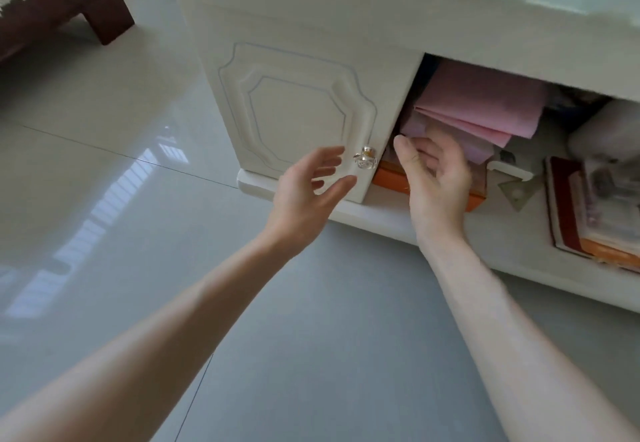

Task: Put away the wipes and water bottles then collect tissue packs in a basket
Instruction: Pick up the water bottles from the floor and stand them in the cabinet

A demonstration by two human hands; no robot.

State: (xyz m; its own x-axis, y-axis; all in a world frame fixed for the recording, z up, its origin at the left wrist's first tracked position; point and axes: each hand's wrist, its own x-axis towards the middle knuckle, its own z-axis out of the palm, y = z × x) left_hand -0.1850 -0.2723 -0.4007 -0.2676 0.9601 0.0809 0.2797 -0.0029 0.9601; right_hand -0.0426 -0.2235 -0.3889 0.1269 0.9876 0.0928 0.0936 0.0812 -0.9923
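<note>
Both forearms reach forward over the tiled floor point(104, 171) towards a white cabinet point(311, 19).

Left hand point(308, 192): the palm is turned inward and the fingers are straight and spread, grasping nothing. Its fingertips lie just beside the one clear knob point(364, 161) of the one closed door point(298, 112), with no plain contact.

Right hand point(438, 178): the thumb is raised and the fingers are loosely curled and released. It is at the mouth of the one open compartment point(540, 151), just right of the door's edge.

Directly behind the right hand's fingers lie two pink folded pieces point(485, 102) above one lilac piece point(415, 126). Whether these are tissue packs, and whether the fingers touch them, cannot be told. Beneath the right hand sits one orange box point(389, 177). Well to its right, one stack of books point(571, 206) occupies the compartment.

Floor tiles extend beneath both arms and left of the left hand.
</note>
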